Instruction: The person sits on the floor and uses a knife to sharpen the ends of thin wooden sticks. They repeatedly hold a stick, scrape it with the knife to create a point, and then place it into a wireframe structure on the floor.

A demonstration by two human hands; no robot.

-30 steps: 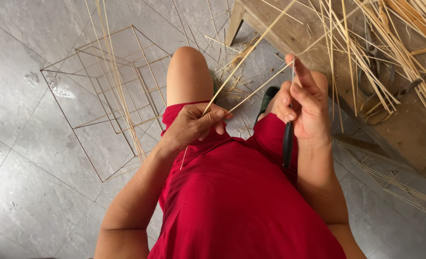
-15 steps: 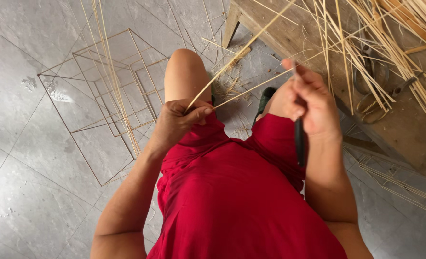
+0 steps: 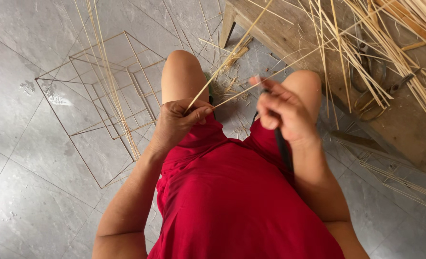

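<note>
Right hand [image 3: 282, 112] has dropped nearer, fingers clamped on dark-handled knife [image 3: 283, 149] and thin pale bamboo sliver [image 3: 232, 52]; left hand [image 3: 177, 122] still pinches its near end.

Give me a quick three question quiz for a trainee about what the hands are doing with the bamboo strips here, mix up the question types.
1. True or false: the left hand pinches a thin bamboo strip above the knee.
2. Multiple choice: the right hand holds A) a dark-handled tool, B) a paint brush, C) a cup.
3. Fill the gap: the stick frame lies on the grey ____ floor, on the person's left.

Key: 1 true. 2 A; its handle runs down past the wrist over the red garment, and its tip is hidden. 3 tiled.
</note>
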